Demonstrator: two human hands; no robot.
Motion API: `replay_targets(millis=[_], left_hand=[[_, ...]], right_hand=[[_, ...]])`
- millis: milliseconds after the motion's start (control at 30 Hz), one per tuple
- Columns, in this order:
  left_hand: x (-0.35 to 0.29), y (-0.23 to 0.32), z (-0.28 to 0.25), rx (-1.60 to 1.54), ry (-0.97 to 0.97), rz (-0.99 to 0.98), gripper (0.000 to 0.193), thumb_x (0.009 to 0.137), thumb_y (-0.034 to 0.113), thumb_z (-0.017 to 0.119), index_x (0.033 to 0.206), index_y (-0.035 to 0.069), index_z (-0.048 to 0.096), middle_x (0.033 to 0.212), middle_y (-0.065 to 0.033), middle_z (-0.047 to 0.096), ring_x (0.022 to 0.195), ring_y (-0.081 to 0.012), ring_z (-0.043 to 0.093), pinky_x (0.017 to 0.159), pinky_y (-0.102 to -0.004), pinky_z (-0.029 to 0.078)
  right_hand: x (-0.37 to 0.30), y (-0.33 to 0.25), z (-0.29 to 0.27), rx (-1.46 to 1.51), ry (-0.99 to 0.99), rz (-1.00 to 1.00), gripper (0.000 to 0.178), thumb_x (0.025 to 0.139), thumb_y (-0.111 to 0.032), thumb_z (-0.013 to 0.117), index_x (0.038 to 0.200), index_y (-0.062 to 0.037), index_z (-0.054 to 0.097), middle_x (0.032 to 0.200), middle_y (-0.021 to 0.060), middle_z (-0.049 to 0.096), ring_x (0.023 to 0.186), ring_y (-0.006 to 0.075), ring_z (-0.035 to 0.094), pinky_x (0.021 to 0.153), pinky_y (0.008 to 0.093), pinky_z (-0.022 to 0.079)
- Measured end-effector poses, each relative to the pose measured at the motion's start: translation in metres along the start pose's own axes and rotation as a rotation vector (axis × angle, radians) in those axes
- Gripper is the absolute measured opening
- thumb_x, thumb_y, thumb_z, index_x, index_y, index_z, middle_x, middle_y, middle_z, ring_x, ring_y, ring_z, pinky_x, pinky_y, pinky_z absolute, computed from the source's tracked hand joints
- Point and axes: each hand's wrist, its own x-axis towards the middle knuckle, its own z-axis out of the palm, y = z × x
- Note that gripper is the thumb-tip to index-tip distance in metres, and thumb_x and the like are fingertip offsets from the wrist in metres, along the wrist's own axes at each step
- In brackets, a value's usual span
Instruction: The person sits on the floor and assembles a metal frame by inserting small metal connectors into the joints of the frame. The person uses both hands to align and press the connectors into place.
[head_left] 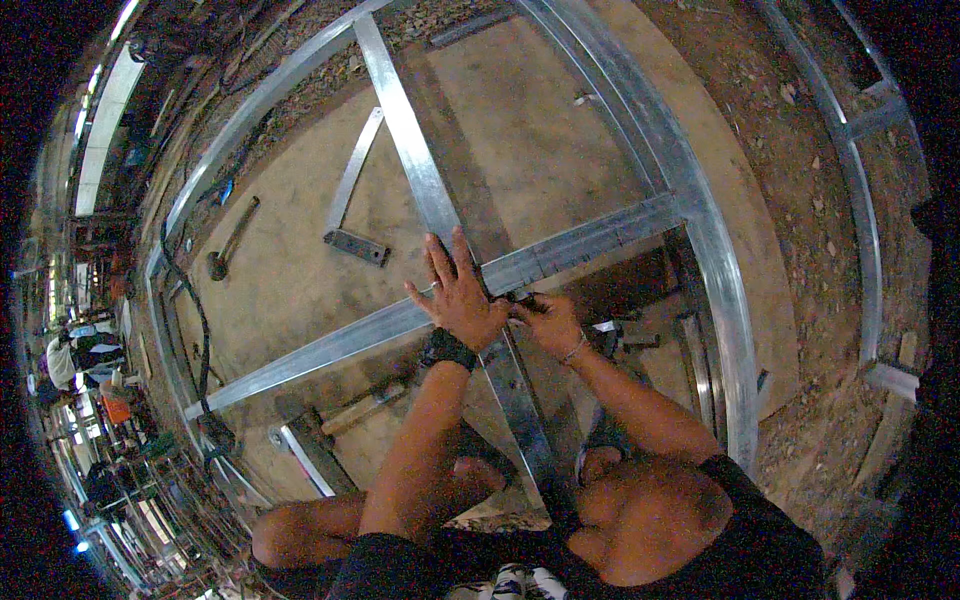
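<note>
My left hand [462, 300] lies with fingers spread over the point where two galvanized steel bars cross. It presses on the end of the far bar [405, 120] and the long crossbar [340, 357]. A black watch [447, 349] is on that wrist. Close beside it, on the near side of the crossbar, my right hand [548, 325] is closed in a pinch at the joint. Something small and dark shows at its fingertips, too small to name. Below the hands a third bar [525, 415] runs toward me between my legs.
A large steel frame [722, 280] surrounds the bars. Inside it lie a try square [352, 185], a hammer-like tool [235, 240], a wooden handle [365, 405] and a metal strip [305, 460]. A black cable [203, 330] crosses the left side. Another frame [860, 210] lies at right.
</note>
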Motion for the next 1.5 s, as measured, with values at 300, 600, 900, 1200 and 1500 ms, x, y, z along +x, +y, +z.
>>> replay_targets(millis=[300,600,900,1200,1500], left_hand=[[0.016,-0.066,0.007,-0.328,-0.15,0.145,0.126,0.069,0.031,0.083,0.168,0.022,0.005,0.172,-0.0259,-0.007,0.16,-0.039,-0.006,0.118,-0.0653,-0.005],[0.027,-0.068,0.008,-0.401,-0.204,0.17,0.13,0.071,0.031,0.084,0.167,0.025,-0.003,0.17,-0.0306,-0.008,0.16,-0.0407,0.004,0.116,-0.0674,-0.005],[0.03,-0.052,0.004,-0.29,-0.213,0.155,0.147,0.063,0.061,0.089,0.166,0.025,-0.009,0.169,-0.032,-0.013,0.157,-0.0484,0.009,0.114,-0.0749,0.003],[0.001,-0.032,0.007,0.114,0.092,0.328,0.128,0.062,0.072,0.084,0.164,0.025,0.024,0.173,-0.0201,0.002,0.158,-0.0446,0.012,0.118,-0.074,-0.004],[0.021,-0.038,0.011,-0.033,0.101,0.595,0.093,0.071,0.059,0.084,0.143,0.008,0.055,0.151,-0.0128,0.052,0.154,-0.0318,0.031,0.123,-0.0686,-0.002]], right_hand=[[0.004,0.002,0.024,0.13,0.098,0.183,0.015,0.091,-0.007,0.072,0.104,-0.0021,0.072,0.096,0.0087,0.075,0.085,0.0201,0.071,0.074,0.0348,0.058],[0.003,0.013,0.037,0.803,0.064,0.592,0.019,0.094,-0.014,0.07,0.11,-0.0057,0.068,0.097,0.005,0.073,0.077,0.0197,0.071,0.065,0.0366,0.059],[-0.009,-0.024,0.034,0.753,0.068,0.608,0.025,0.097,-0.031,0.068,0.093,-0.006,0.071,0.085,0.0059,0.071,0.071,0.0221,0.069,0.062,0.0415,0.055],[0.011,0.047,0.034,0.453,0.083,0.571,0.028,0.099,-0.03,0.062,0.1,-0.0038,0.071,0.089,0.0079,0.073,0.075,0.0232,0.07,0.063,0.0398,0.056],[0.019,0.031,0.013,0.116,-0.114,0.406,0.018,0.091,-0.01,0.061,0.1,0.0008,0.072,0.093,0.0144,0.075,0.08,0.0259,0.074,0.064,0.0398,0.059]])
